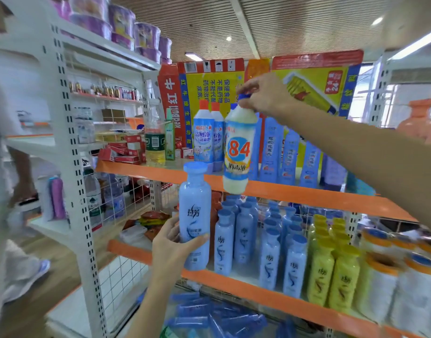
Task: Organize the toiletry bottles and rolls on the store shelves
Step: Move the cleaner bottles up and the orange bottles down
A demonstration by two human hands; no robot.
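Pinching the blue cap of the 84 bottle [239, 147], the right hand [263, 96] dangles it at centre frame, just in front of the upper orange shelf [307, 193] and clear of it. The left hand [175, 242] wraps thumb and fingers round the lower body of a blue bottle [194, 215], held upright at lower centre before the lower shelf [234, 286].

Both look like full, stiff plastic bottles: fairly heavy, smooth and likely slippery. A cap grip probably lets the 84 bottle swing and trusts the cap to stay on, so a hold round its waist seems safer. The blue bottle's mid-body grip looks secure.

The lower shelf carries rows of matching blue bottles [270, 254], yellow bottles [331, 274] and wrapped rolls [390, 284] at right. Orange-capped bottles [204, 135] stand on the upper shelf before printed cartons [314, 79]. Purple packs [122, 23] top the white rack at upper left, under a slatted ceiling.
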